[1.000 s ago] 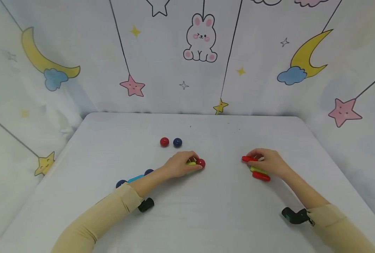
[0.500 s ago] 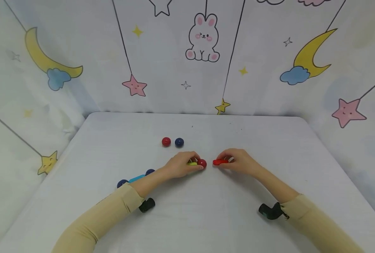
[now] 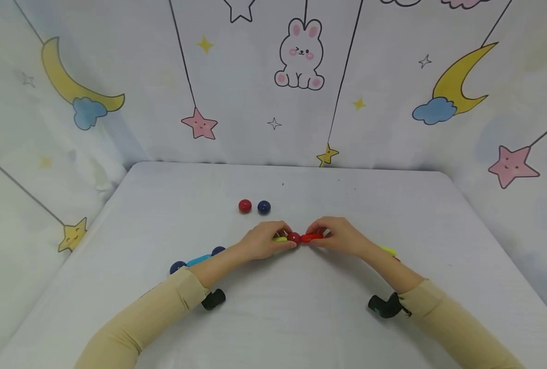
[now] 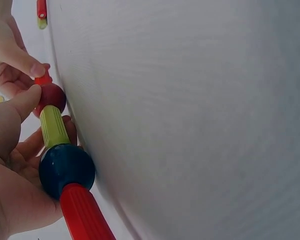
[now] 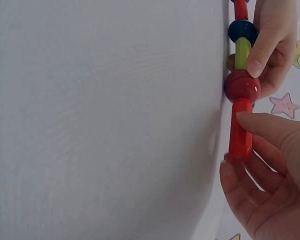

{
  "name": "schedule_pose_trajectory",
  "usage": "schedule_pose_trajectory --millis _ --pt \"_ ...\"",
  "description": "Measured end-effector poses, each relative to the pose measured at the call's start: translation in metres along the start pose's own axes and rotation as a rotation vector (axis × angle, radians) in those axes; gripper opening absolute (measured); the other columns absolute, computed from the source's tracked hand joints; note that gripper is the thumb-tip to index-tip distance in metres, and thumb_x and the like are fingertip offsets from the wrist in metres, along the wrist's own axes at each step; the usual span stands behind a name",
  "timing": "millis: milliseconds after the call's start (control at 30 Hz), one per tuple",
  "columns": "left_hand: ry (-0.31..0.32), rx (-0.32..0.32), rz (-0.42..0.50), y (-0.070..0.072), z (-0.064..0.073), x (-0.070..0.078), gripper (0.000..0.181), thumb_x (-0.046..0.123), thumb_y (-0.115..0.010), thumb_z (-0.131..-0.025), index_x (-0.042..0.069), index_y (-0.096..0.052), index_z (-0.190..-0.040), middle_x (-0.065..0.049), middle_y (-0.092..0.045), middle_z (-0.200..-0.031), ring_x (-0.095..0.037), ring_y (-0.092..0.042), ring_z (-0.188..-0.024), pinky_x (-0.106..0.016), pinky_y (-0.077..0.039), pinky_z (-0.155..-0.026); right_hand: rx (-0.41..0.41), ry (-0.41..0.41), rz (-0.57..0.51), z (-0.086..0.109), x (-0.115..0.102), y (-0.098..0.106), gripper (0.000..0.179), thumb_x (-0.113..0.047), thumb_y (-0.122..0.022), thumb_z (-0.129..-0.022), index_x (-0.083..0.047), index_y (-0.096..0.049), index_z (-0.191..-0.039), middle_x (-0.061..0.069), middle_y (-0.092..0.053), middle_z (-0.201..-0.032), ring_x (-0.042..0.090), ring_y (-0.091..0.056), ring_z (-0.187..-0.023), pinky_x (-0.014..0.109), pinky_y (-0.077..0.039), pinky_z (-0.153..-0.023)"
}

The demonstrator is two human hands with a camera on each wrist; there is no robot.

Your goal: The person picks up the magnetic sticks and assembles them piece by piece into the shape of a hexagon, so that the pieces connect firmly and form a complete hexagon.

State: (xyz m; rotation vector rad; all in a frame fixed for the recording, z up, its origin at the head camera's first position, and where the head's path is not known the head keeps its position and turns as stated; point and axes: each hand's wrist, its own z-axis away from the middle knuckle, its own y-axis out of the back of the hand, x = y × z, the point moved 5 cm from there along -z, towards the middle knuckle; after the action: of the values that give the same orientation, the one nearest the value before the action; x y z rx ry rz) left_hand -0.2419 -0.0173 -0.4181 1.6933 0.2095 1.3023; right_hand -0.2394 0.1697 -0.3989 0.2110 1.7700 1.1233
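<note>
Meeting end to end near the middle of the table [image 3: 273,323], a red rod [image 5: 241,132] and a red ball [image 5: 242,87] touch; a green rod [image 4: 54,126], a dark blue ball [image 4: 66,171] and a second red rod [image 4: 87,212] continue the chain. The right hand [image 3: 340,237] pinches the near red rod; the left hand [image 3: 261,240] grips around the red ball and green rod. The pieces look light and stiff, the glossy balls probably slippery, so the rods' ridged sides likely offer surer hold, with joints best supported. Behind sit a loose red ball [image 3: 245,206] and a loose blue ball [image 3: 264,207]; a light blue rod [image 3: 198,260] lies near the left forearm.
</note>
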Motion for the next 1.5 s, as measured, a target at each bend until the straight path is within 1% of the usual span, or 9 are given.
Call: schedule_pose_trajectory --millis 167,333,467,667,800,967,1067,1267,1500 --pt "0.004 0.003 -0.019 0.003 0.001 0.001 0.033 0.034 -0.07 -0.091 0.013 -0.065 -0.115 0.003 -0.065 -0.095 -0.012 -0.057 -0.084 -0.027 -0.047 -0.073 0.006 0.005 -0.009 -0.001 -0.001 -0.001 0.021 -0.006 -0.074 -0.086 -0.006 -0.069 -0.106 0.002 -0.067 -0.096 0.019 -0.061 -0.088 0.032 -0.055 -0.078" --pt "-0.05 0.022 -0.074 0.003 -0.004 0.01 0.042 0.038 -0.071 -0.089 0.01 -0.064 -0.118 0.001 -0.064 -0.099 -0.012 -0.057 -0.087 -0.024 -0.047 -0.071 0.005 -0.011 -0.02 -0.002 -0.001 -0.004 0.021 -0.007 -0.074 -0.086 -0.007 -0.069 -0.107 0.002 -0.068 -0.098 0.019 -0.062 -0.091 0.035 -0.055 -0.082" --pt "-0.08 0.035 -0.125 0.001 -0.008 0.016 0.036 0.037 -0.07 -0.089 0.01 -0.067 -0.113 0.002 -0.062 -0.096 -0.011 -0.055 -0.084 -0.023 -0.047 -0.067 0.006 -0.021 -0.047 -0.004 -0.002 -0.007 0.021 -0.006 -0.073 -0.086 -0.006 -0.069 -0.107 0.003 -0.068 -0.1 0.02 -0.063 -0.093 0.035 -0.054 -0.084" --pt "-0.034 0.041 -0.123 0.001 -0.007 0.012 0.024 0.032 -0.072 -0.089 0.012 -0.071 -0.103 0.005 -0.059 -0.084 -0.011 -0.053 -0.075 -0.024 -0.044 -0.062 -0.007 -0.034 -0.061 -0.008 -0.004 -0.011 0.021 -0.007 -0.073 -0.087 -0.007 -0.068 -0.107 0.002 -0.068 -0.1 0.019 -0.062 -0.094 0.035 -0.054 -0.085" --pt "-0.027 0.052 -0.114 0.002 -0.002 0.006 0.024 0.031 -0.072 -0.089 0.012 -0.072 -0.103 0.006 -0.059 -0.083 -0.011 -0.053 -0.076 -0.025 -0.044 -0.064 -0.005 -0.073 -0.05 -0.014 -0.002 -0.01 0.018 -0.014 -0.071 -0.09 -0.01 -0.069 -0.107 0.0 -0.068 -0.098 0.018 -0.062 -0.093 0.035 -0.054 -0.084" --pt "-0.007 0.073 -0.091 0.007 0.004 -0.002 0.021 0.029 -0.073 -0.089 0.013 -0.071 -0.102 0.007 -0.059 -0.081 -0.012 -0.052 -0.075 -0.025 -0.043 -0.064 0.039 -0.209 -0.073 -0.034 0.008 -0.01 0.022 -0.027 -0.067 -0.093 -0.016 -0.069 -0.112 -0.003 -0.067 -0.101 0.018 -0.061 -0.098 0.036 -0.052 -0.081" --pt "-0.009 0.079 -0.073 0.009 0.006 -0.006 0.019 0.028 -0.073 -0.088 0.013 -0.072 -0.101 0.008 -0.059 -0.079 -0.011 -0.052 -0.073 -0.025 -0.042 -0.063 0.059 -0.25 -0.11 -0.052 0.013 -0.012 0.028 -0.029 -0.068 -0.093 -0.015 -0.067 -0.117 -0.001 -0.067 -0.107 0.02 -0.06 -0.103 0.037 -0.051 -0.082" --pt "-0.059 0.086 -0.066 0.012 0.009 -0.006 0.018 0.026 -0.073 -0.088 0.012 -0.071 -0.098 0.007 -0.058 -0.075 -0.012 -0.051 -0.07 -0.025 -0.04 -0.061 0.057 -0.212 -0.121 -0.089 0.006 -0.023 0.04 -0.024 -0.072 -0.09 -0.008 -0.061 -0.125 0.008 -0.064 -0.119 0.024 -0.061 -0.107 0.037 -0.051 -0.088" --pt "-0.079 0.104 -0.047 0.014 0.012 -0.005 0.018 0.025 -0.074 -0.087 0.012 -0.072 -0.1 0.005 -0.064 -0.084 -0.011 -0.053 -0.074 -0.024 -0.042 -0.064 0.012 -0.17 -0.036 -0.119 -0.006 -0.034 0.046 -0.023 -0.075 -0.087 -0.007 -0.059 -0.127 0.009 -0.063 -0.117 0.021 -0.062 -0.101 0.033 -0.051 -0.088"
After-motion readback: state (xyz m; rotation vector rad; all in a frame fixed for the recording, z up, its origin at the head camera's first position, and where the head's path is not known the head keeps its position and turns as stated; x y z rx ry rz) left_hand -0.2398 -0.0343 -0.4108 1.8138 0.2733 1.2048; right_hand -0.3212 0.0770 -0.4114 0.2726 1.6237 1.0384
